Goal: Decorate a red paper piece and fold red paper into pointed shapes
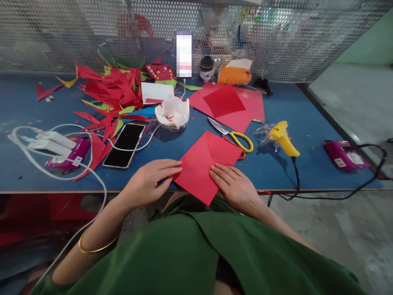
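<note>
A red paper sheet lies at the table's front edge, one corner reaching past it. My left hand touches its left corner, with the fingers close together and the thumb below them; whether the paper is pinched there is hard to tell. On the sheet's right side my right hand rests flat, fingers stretched out. Scissors with yellow handles lie just beyond the sheet, and an orange-red handle shows beside them. More red paper is stacked farther back.
Red and green scraps are heaped at the back left. A phone, white cables and a purple power strip lie left. A bowl stands centrally. On the right are a yellow glue gun and another purple strip.
</note>
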{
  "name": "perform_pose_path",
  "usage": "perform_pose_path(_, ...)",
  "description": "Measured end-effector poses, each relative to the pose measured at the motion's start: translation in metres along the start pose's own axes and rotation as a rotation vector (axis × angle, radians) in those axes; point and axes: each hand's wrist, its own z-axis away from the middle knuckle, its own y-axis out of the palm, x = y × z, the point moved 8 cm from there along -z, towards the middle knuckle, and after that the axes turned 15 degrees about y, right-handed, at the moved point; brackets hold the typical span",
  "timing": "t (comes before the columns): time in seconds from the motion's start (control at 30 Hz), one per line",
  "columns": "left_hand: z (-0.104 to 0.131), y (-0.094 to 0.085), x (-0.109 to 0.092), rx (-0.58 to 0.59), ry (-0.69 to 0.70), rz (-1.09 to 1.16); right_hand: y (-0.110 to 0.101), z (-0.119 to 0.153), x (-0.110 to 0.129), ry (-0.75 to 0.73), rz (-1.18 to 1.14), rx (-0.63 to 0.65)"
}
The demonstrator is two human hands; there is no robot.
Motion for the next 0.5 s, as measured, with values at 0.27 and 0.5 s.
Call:
perform_pose_path(0.27, -0.045, 0.058, 0.022, 0.381, -0.096, -0.111, 0.0, -0.014, 0.03, -0.063, -0.097, -0.005)
perform_pose_path(0.5, -0.037, 0.073, 0.022, 0.37, -0.075, -0.19, -0.023, -0.047, 0.007, 0.116, -0.274, 0.129)
